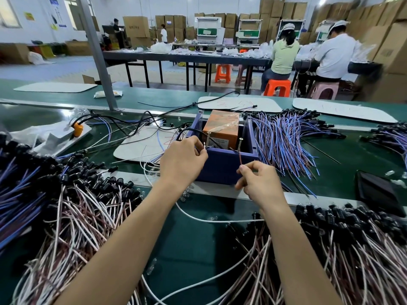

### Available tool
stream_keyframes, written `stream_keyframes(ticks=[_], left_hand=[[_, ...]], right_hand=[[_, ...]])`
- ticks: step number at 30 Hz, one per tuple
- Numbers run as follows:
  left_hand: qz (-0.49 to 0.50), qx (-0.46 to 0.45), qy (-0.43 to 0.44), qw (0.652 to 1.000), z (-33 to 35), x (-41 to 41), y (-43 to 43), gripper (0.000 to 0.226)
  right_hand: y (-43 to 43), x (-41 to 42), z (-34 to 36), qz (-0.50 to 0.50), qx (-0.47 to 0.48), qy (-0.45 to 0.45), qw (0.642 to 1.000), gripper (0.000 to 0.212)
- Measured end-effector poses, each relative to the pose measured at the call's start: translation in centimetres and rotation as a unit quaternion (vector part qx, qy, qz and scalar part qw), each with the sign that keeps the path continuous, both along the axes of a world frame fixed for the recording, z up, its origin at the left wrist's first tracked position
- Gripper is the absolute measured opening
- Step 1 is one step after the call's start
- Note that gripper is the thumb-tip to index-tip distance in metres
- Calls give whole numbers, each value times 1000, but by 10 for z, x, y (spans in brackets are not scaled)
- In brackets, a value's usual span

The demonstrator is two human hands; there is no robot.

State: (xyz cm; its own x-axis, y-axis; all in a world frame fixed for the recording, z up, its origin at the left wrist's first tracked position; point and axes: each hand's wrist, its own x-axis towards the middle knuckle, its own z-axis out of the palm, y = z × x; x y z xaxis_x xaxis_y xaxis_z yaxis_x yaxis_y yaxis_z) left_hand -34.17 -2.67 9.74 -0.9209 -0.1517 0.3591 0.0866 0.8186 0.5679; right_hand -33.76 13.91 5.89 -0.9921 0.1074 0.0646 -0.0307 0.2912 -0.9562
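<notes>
Right hand [256, 181] pinches the brown wire [240, 158] between thumb and forefinger, other fingers curled under; the wire's long axis runs near-to-far, rising from the pinch straight toward the foot of the right screw [240, 143]; that screw stands upright on the near wall of the blue box [220, 171], just far of the right fingertips, so the coming move looks like a short push away from the body along the wire's own line; whether the wire end already touches the screw cannot be told. Left hand [182, 164] pinches a metal tip [205, 147] at its fingertips, fingers curled; the tip points up and far, just beside the left screw [207, 139], on that screw's near-left side; contact not clear. Each hand is nearer its own screw; the two screws stand apart on the same wall, hands apart likewise, no crossing. Orange box [222, 126] sits inside the blue box, far of both screws. White wire [198, 217] loops across the green belt [193, 245] near the forearms, between the wire piles left and right.
</notes>
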Motion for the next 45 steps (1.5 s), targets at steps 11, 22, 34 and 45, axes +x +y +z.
stream_keyframes(ticks=[11, 22, 34, 45], left_hand=[[-8, -17, -15, 1000, 3, 2, -2, 6], [-23, -9, -12, 1000, 3, 2, -3, 8], [-36, -6, -12, 999, 4, 3, -4, 8], [-207, 119, -22, 971, 72, 54, -29, 8]], right_hand=[[0, -5, -6, -4, -4, 0, 1000, 22], [-1, -4, -5, -2, 4, -3, 1000, 21], [-2, 0, -1, -8, 11, -5, 1000, 20], [21, 28, 52, 108, -23, -61, 992, 23]])
